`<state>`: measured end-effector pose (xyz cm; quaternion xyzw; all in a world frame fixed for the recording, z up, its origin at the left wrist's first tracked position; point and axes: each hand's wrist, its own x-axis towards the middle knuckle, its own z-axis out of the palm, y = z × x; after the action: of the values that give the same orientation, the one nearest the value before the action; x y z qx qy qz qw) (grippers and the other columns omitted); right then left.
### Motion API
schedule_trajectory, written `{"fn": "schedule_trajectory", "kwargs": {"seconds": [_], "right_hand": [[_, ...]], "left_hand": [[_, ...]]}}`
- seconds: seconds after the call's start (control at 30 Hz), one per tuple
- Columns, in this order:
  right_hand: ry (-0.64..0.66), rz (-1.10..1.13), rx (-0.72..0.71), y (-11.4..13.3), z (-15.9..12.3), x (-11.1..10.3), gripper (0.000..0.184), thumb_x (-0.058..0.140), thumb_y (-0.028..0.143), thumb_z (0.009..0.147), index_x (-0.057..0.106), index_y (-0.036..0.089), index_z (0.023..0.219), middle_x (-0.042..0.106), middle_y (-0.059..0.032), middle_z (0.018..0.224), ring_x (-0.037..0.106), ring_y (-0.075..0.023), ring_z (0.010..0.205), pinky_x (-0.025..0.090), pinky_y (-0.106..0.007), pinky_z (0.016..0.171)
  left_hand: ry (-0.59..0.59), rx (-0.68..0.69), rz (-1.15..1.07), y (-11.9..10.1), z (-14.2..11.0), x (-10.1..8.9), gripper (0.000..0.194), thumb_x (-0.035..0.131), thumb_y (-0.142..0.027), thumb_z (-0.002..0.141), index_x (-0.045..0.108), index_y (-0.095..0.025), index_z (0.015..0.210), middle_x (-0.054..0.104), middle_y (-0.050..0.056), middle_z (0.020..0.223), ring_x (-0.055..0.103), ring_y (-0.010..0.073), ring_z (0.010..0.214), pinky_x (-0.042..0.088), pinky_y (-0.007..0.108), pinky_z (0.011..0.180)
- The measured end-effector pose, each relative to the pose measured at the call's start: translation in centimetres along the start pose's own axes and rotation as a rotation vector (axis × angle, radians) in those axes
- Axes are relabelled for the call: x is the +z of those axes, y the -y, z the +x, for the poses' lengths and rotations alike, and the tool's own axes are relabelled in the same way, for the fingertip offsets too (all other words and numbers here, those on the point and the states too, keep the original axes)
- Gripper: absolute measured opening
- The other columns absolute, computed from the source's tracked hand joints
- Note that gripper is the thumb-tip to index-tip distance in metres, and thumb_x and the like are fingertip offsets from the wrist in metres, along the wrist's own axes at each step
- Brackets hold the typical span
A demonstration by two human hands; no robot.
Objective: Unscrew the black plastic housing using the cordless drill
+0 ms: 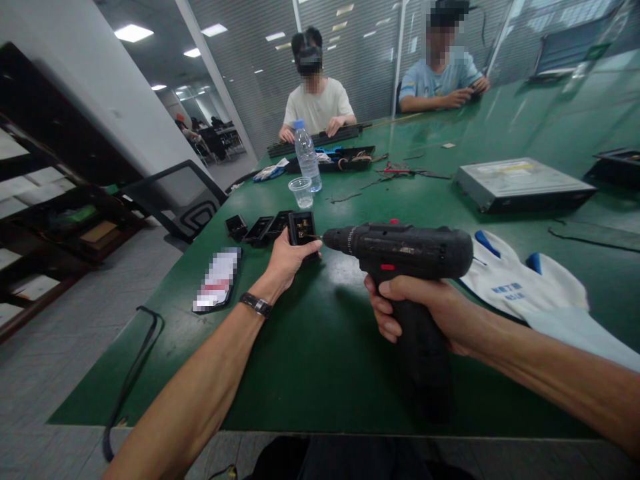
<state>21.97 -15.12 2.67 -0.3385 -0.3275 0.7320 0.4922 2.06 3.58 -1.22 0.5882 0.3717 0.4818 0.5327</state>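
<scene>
In my right hand (415, 300) is a black cordless drill (410, 250), its fingers wrapped round the grip and the chuck pointing left. My left hand (293, 257) holds a small black box-like part (302, 230) upright, with brass-coloured pieces showing inside. The thin bit of the drill reaches to this part; whether it sits in a screw or hole is too small to tell. Just left of that hand, more small black parts (257, 230) stand in a row on the green table (310, 373). A phone (219, 280) lies near my left wrist.
A water bottle (307, 157) and a plastic cup (301, 192) stand beyond my left hand. White work gloves (530, 280) lie at right, before a metal drive box (525, 183). Red-handled pliers (400, 171) lie farther back. Two people (320, 100) sit across the table.
</scene>
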Motion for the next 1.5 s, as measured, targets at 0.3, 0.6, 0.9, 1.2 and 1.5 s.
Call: {"fn": "schedule_trajectory", "kwargs": {"seconds": [0.3,0.6,0.9,1.2,1.5], "right_hand": [[0.004,0.013,0.002,-0.05,0.01,-0.2,0.014,0.074,0.026,0.079,0.067,0.017,0.086,0.056,0.0017,0.068,0.053,-0.0126,0.053,0.049,-0.028,0.053],[0.0,-0.006,-0.013,0.11,0.07,-0.05,0.014,0.074,0.027,0.079,0.067,0.016,0.087,0.056,0.0019,0.068,0.054,-0.0123,0.052,0.048,-0.027,0.052],[-0.011,-0.008,-0.007,0.13,0.17,0.08,0.016,0.075,0.027,0.078,0.066,0.017,0.086,0.056,0.0022,0.068,0.053,-0.0122,0.051,0.048,-0.028,0.052],[-0.013,-0.003,-0.001,0.16,0.04,0.08,0.015,0.075,0.026,0.077,0.066,0.017,0.086,0.056,0.0018,0.068,0.053,-0.0125,0.052,0.048,-0.028,0.052],[-0.01,0.001,-0.005,0.08,0.08,0.07,0.014,0.074,0.026,0.079,0.066,0.017,0.086,0.056,0.0019,0.068,0.054,-0.012,0.052,0.048,-0.027,0.052]], "left_hand": [[-0.007,-0.008,-0.008,0.1,0.05,-0.03,0.05,0.092,-0.023,0.062,0.061,-0.016,0.101,0.069,0.001,0.089,0.066,0.0152,0.07,0.06,0.036,0.07],[-0.007,-0.002,-0.004,-0.01,-0.01,0.02,0.049,0.092,-0.022,0.062,0.062,-0.016,0.1,0.069,0.0,0.088,0.066,0.0145,0.07,0.06,0.034,0.069],[-0.009,-0.013,-0.02,0.01,-0.01,0.06,0.052,0.092,-0.023,0.061,0.061,-0.016,0.103,0.068,0.001,0.091,0.066,0.0149,0.071,0.06,0.035,0.069],[-0.006,-0.008,-0.015,0.12,0.09,-0.01,0.052,0.093,-0.023,0.061,0.06,-0.017,0.102,0.069,0.001,0.09,0.065,0.0145,0.071,0.06,0.034,0.069],[-0.03,-0.015,-0.002,-0.18,-0.13,0.18,0.05,0.093,-0.023,0.061,0.062,-0.016,0.099,0.069,0.001,0.089,0.065,0.0149,0.071,0.06,0.035,0.07]]}}
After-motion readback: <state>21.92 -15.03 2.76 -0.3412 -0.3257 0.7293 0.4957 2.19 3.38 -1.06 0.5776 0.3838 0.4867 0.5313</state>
